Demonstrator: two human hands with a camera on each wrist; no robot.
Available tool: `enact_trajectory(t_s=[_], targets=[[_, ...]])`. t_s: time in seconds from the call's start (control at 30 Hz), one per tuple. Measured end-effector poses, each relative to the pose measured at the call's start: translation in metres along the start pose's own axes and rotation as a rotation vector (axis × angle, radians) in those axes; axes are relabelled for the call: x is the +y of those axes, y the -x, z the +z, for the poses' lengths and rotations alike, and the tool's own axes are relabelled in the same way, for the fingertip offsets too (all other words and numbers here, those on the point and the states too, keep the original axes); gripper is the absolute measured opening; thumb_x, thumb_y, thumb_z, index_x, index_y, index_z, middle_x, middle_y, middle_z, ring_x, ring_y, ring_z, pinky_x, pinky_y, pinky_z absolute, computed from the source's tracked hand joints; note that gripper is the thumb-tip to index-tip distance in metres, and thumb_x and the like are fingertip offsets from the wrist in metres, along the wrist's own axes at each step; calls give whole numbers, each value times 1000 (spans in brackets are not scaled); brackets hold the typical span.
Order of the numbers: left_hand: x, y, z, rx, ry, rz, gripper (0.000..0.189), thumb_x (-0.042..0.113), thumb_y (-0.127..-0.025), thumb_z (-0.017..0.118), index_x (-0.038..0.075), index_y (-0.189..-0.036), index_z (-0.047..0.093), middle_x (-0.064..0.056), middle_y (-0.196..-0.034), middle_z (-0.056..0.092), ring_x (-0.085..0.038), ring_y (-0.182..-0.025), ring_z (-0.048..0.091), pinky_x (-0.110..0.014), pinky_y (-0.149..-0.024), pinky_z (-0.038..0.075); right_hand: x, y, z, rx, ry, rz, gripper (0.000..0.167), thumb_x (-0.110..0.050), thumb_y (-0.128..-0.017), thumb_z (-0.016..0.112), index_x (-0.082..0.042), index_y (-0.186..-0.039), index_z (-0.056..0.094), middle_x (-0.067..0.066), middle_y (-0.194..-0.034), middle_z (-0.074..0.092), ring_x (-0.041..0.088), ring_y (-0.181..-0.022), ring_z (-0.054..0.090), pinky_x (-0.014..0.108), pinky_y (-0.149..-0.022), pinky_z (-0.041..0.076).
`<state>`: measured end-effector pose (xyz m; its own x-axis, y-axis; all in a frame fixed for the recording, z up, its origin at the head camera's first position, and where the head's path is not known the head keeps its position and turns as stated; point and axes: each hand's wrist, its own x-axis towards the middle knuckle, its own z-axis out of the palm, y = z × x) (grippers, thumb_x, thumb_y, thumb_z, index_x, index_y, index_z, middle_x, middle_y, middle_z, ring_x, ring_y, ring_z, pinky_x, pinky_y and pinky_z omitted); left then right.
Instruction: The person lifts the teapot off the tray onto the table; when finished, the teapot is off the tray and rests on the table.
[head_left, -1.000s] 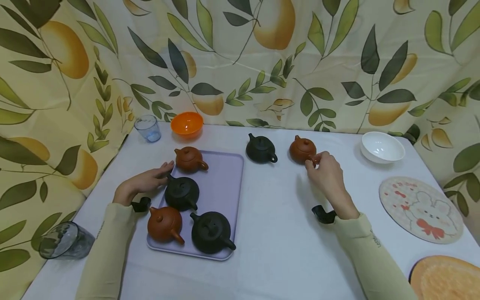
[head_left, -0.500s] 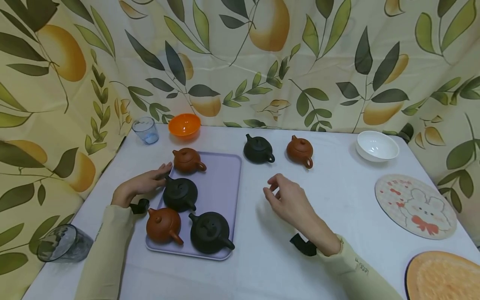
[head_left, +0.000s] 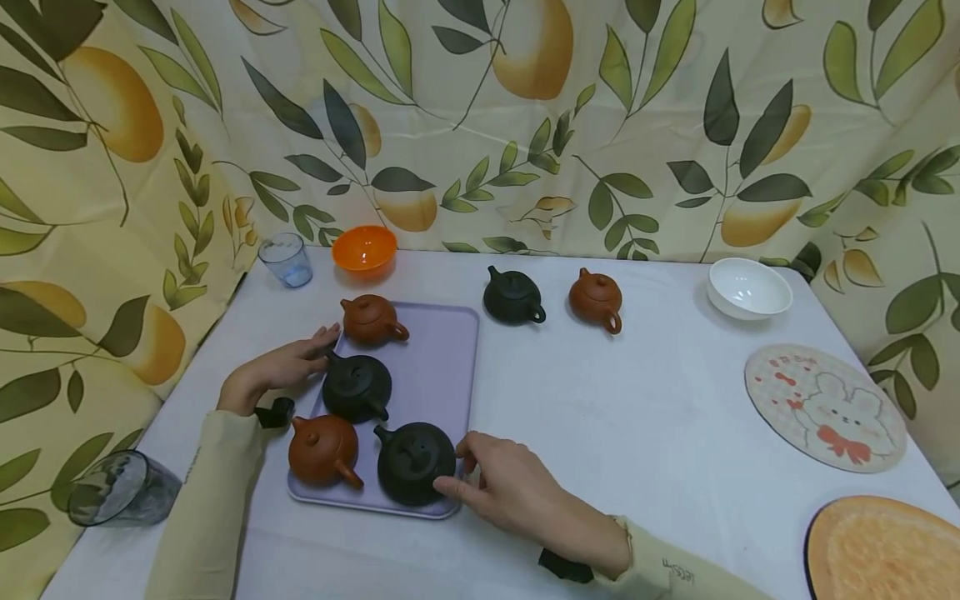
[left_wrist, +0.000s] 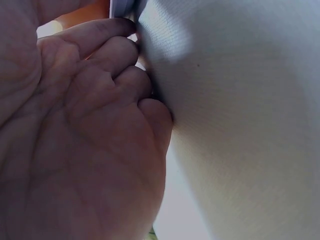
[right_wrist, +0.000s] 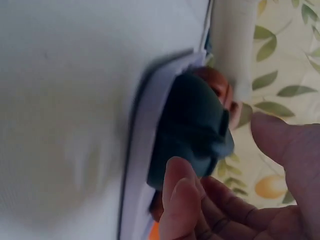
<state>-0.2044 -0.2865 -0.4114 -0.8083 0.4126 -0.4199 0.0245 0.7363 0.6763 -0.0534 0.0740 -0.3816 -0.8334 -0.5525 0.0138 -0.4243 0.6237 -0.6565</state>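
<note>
A lilac tray (head_left: 442, 358) bears two black and two reddish-brown teapots. My left hand (head_left: 279, 367) lies along its left edge with fingers stretched out, beside the rear brown teapot (head_left: 369, 318) and a black teapot (head_left: 355, 386). In the left wrist view the fingertips meet the tray's edge and the cloth. The right hand (head_left: 517, 492) is at the front right corner, by the front black teapot (head_left: 412, 458). Its thumb and fingers stand apart on either side of that teapot's handle in the right wrist view. Another brown teapot (head_left: 321, 448) sits at the tray's front left.
Behind the tray, on the white cloth, are a black teapot (head_left: 512, 296) and a brown teapot (head_left: 595, 300). An orange bowl (head_left: 364, 252) and blue glass (head_left: 287, 262) stand back left, a grey glass (head_left: 123, 490) front left. Rightward lie a white bowl (head_left: 750, 287) and rabbit mat (head_left: 825, 408).
My right hand has let go of the brown teapot at the back and come forward and left to the front black teapot. The left hand has stayed at the tray's edge.
</note>
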Motion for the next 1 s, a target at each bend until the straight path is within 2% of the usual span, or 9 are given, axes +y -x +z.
enact_trajectory(t_s=[0.07,0.13,0.27,0.4,0.67,1.0], targets=[[-1,0,0,-1,4,1,62,12,-100,42,2,-154,15,-18,-163,3,-40,-149,-6,-63,-117,-1,-1,1,5,-38,-5,-10,36,-37,-86,73,-4,-100,65,-1,-81,66,-1,-61,52,16,-54,44],[-2,-1,0,-2,7,4,61,12,-100,42,2,-154,15,-18,-163,3,-40,-149,-6,-62,-117,-1,-1,2,9,-36,18,-32,30,-30,-85,76,-4,-97,66,0,-80,67,-1,-62,54,15,-55,44],[-2,-1,0,-3,11,0,62,12,-100,42,2,-155,14,-18,-163,3,-40,-149,-6,-62,-117,-1,1,1,16,41,66,-80,15,-11,-87,72,-2,-96,66,6,-86,71,7,-71,64,18,-60,50],[-2,-1,0,-5,9,-2,62,13,-100,42,2,-155,14,-19,-163,2,-40,-149,-7,-63,-116,-1,5,-1,19,100,50,-62,15,-7,-89,68,0,-102,66,9,-94,72,13,-79,67,22,-66,54],[-2,0,0,-4,7,6,62,13,-100,42,2,-154,14,-19,-162,3,-40,-149,-7,-62,-116,-1,10,-2,24,182,-55,-61,8,-7,-88,70,-2,-93,66,6,-85,71,2,-65,54,15,-56,45],[-2,1,1,4,11,6,62,14,-101,43,4,-155,14,-19,-162,3,-40,-149,-5,-63,-116,0,19,-6,13,301,-37,-60,9,-6,-85,73,-8,-84,64,5,-87,75,1,-60,51,15,-52,41]])
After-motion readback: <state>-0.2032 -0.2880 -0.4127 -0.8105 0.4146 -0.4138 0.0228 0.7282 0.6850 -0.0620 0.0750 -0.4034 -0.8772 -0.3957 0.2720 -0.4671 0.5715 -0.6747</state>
